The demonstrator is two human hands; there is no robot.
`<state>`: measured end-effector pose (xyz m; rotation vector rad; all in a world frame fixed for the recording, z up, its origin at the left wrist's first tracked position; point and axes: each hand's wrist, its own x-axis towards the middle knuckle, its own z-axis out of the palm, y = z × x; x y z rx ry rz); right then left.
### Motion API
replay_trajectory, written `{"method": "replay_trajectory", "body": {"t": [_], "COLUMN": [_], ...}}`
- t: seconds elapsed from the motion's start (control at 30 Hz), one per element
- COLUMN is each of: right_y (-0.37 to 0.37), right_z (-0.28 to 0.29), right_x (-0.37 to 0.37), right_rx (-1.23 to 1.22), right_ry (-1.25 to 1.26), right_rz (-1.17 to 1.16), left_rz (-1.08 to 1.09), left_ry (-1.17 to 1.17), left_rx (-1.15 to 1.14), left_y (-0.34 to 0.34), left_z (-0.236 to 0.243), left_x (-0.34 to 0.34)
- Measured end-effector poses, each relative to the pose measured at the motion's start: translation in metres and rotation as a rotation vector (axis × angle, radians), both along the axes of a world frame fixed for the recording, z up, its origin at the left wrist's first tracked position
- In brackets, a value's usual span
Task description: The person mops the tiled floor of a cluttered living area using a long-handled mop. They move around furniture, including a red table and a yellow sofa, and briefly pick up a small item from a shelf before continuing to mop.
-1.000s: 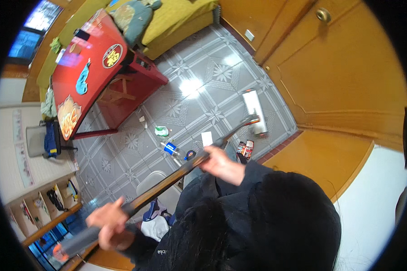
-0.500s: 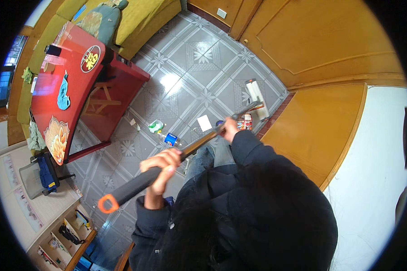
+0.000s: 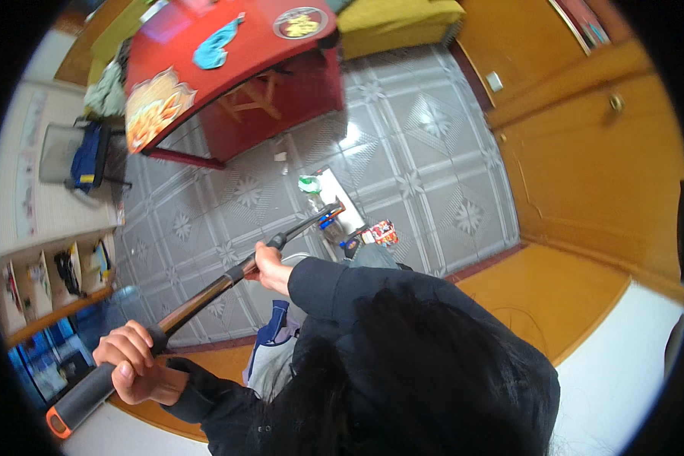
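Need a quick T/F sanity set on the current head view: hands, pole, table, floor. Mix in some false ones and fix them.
1. The left hand and the right hand both grip the mop pole. True.
2. The right hand is the one nearer the pole's orange end. False: the left hand is nearer it.
3. The blue cloth lies on the tiled floor. False: it lies on the red table.
4. A green-and-white crumpled item is beside the white mop head. True.
5. The sofa is bright blue. False: it is yellow-green.
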<state>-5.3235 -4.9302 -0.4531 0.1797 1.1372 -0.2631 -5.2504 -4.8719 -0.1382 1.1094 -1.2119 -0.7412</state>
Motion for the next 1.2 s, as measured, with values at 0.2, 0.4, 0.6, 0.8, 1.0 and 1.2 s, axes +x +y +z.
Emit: {"method": "replay_trajectory", "body": {"t": [0.2, 0.4, 0.6, 0.8, 1.0, 1.2], "right_y": [0.010, -0.022, -0.112, -0.200, -0.201, -0.158], "right_z": [-0.003, 0.102, 0.056, -0.066, -0.094, -0.071], "right_x": [0.065, 0.057, -0.007, -0.030, 0.060, 0.184], "right_rx": [-0.078, 0.036, 0.128, -0.125, 0.030, 0.073], "right_ry": [-0.173, -0.338, -0.327, 0.248, 0.316, 0.217], "right_rz": [0.325, 0.514, 0.571, 0.245, 0.062, 0.076], "left_rz": [0.323, 0.560, 0.497, 0.412, 0.284, 0.204], "left_ry": [-0.117, -0.019, 0.139, 0.343, 0.367, 0.290], "left_rx": [-0.018, -0.099, -0.223, -0.107, -0.149, -0.195], "left_y": [0.031, 0.082, 0.028, -0.093, -0.117, -0.084], "left_z": [0.013, 0.087, 0.027, -0.091, -0.079, -0.064], "left_x": [0.003, 0.021, 0.009, -0.001, 0.083, 0.198]}}
